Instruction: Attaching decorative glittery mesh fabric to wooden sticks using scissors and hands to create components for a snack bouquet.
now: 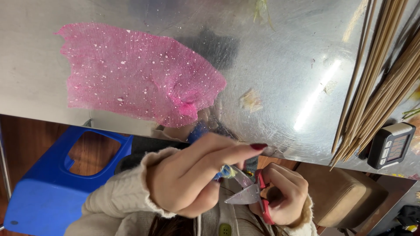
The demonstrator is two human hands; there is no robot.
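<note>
Nearest the camera, the right hand (284, 192) is closed around the red handles of a pair of scissors (250, 192), whose metal blades stand parted and point left toward the left hand (192, 179). That hand is curled, its forefinger stretched out to the right over the blades, and it pinches a small yellow-and-blue item (225, 171) just at the blade tips (too small to tell what it is). So the item lies left of the scissors, touching or almost touching the blades. Below the left arm stands a blue plastic stool (43, 192). Farther off on the steel table (280, 65) lie a pink mesh cloth (135, 78), bamboo skewers (380, 83) and a small digital timer (391, 146).
</note>
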